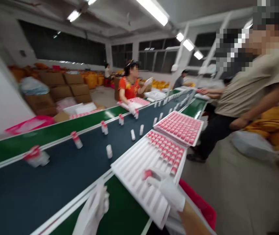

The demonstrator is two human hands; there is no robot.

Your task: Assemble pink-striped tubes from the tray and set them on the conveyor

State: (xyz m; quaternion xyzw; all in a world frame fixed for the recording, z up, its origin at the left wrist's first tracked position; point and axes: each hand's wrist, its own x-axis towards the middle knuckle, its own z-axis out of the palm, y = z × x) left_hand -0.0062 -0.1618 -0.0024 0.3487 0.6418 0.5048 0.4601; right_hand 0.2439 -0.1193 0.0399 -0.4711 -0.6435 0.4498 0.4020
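Note:
My right hand (167, 192), in a white glove, is shut on a small pink-capped bottle (148, 174) over a white plastic tray (139, 176) with long grooves. Pink-capped bottles fill the tray's far rows, and the near grooves show bare. My left hand (92, 209), also gloved and blurred, is at the near edge of the dark blue conveyor belt (56, 176), with nothing visible in it. Several white bottles (109, 151) lie on the belt. A second tray (180, 127), full of bottles, rests on the first tray's far end.
A co-worker in an orange top (129, 88) handles a tray across the belt. A person in a beige shirt (247, 88) stands at right. A red crate (199, 205) sits by my right hand. Cardboard boxes (58, 86) and yellow sacks (90, 80) line the back.

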